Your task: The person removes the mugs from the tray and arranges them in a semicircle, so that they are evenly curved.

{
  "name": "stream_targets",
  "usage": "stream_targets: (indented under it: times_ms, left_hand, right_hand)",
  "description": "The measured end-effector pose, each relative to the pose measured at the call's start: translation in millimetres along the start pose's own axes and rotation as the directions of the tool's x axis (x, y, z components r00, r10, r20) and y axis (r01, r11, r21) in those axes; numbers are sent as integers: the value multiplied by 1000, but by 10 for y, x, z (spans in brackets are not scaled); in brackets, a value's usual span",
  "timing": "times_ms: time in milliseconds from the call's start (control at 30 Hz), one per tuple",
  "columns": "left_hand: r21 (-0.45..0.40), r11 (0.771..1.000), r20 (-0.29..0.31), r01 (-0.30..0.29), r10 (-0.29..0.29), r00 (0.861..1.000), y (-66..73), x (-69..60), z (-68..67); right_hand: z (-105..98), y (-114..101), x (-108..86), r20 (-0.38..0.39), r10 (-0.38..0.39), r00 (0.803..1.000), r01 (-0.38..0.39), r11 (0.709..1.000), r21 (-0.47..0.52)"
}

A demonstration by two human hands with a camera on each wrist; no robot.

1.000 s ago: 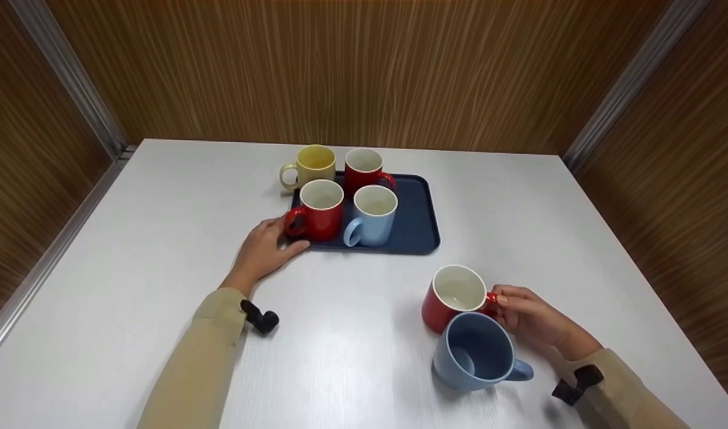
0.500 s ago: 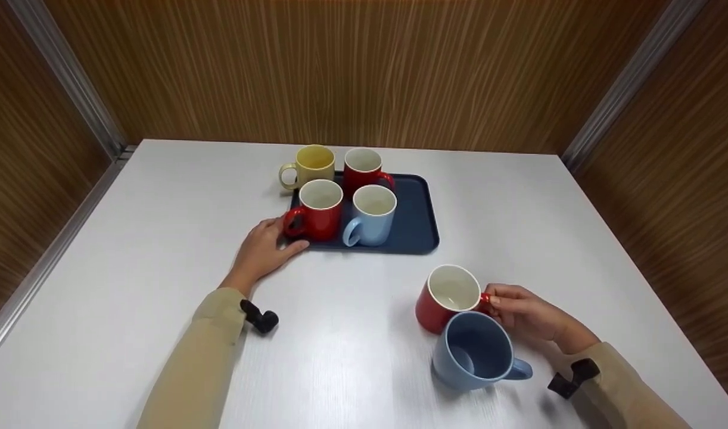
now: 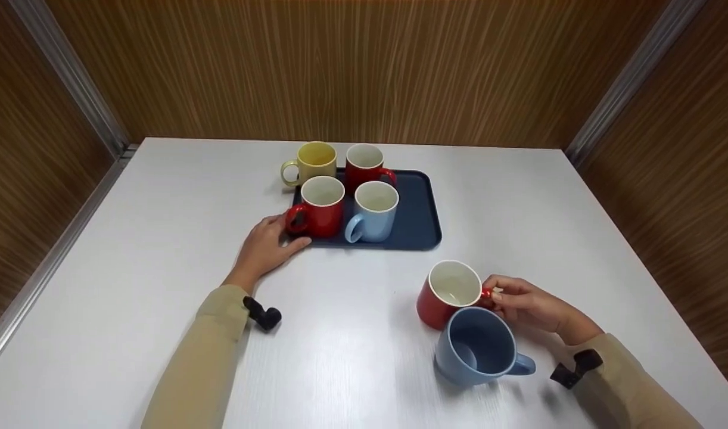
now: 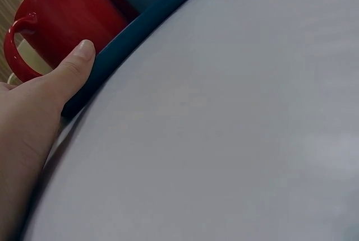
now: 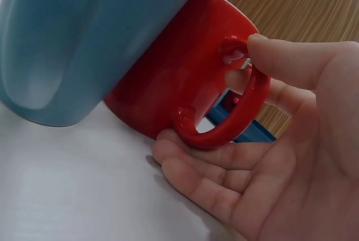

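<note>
My right hand holds the handle of a red mug with a cream inside. In the right wrist view the thumb is on the handle's top, a finger passes through the loop, and other fingers lie under it. This mug stands upright, close beside a grey-blue mug that partly covers it. My left hand holds the left front corner of a dark blue tray. Its thumb lies on the rim near another red mug; the other fingers are mostly hidden.
A light blue mug, a second red mug and a yellow mug stand grouped at the tray's left half, the yellow one at its back left corner. Wood-grain panels enclose the white table behind and at the sides.
My right hand and the red mug it holds have shifted slightly left. My left hand and the tray have stayed put, while the head view has tilted a little.
</note>
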State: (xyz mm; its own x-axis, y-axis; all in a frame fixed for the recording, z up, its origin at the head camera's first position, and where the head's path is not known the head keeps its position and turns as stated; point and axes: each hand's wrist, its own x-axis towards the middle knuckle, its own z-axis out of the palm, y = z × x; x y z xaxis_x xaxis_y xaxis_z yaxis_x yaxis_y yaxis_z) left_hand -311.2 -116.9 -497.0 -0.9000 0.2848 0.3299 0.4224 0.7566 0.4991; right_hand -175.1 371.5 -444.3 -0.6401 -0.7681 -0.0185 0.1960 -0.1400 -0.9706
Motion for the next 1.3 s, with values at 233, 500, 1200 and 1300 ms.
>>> stream_targets:
  times_ms: [233,500,1200,1300]
  left_hand:
    - [-9,1000,-5,1,-1,1000,2,8,-28]
    - [-15,1000,-9,-3,2,1000,-11,7,-25]
    - [-6,1000,2,4,-4,1000,-5,4,3]
    - [-11,1000,6,5,-5,1000,-1,4,-4]
  right_hand:
    - [-17,-37,17,-20,21,1000,-22,999,-37]
    - [-28,-85,-6,-153,52,987,-93,958,-272]
    - [-236,-148,82,-177,-34,984,-10,971,-240]
    - [-246,-173,117,-195,-29,980,-21,968,-249]
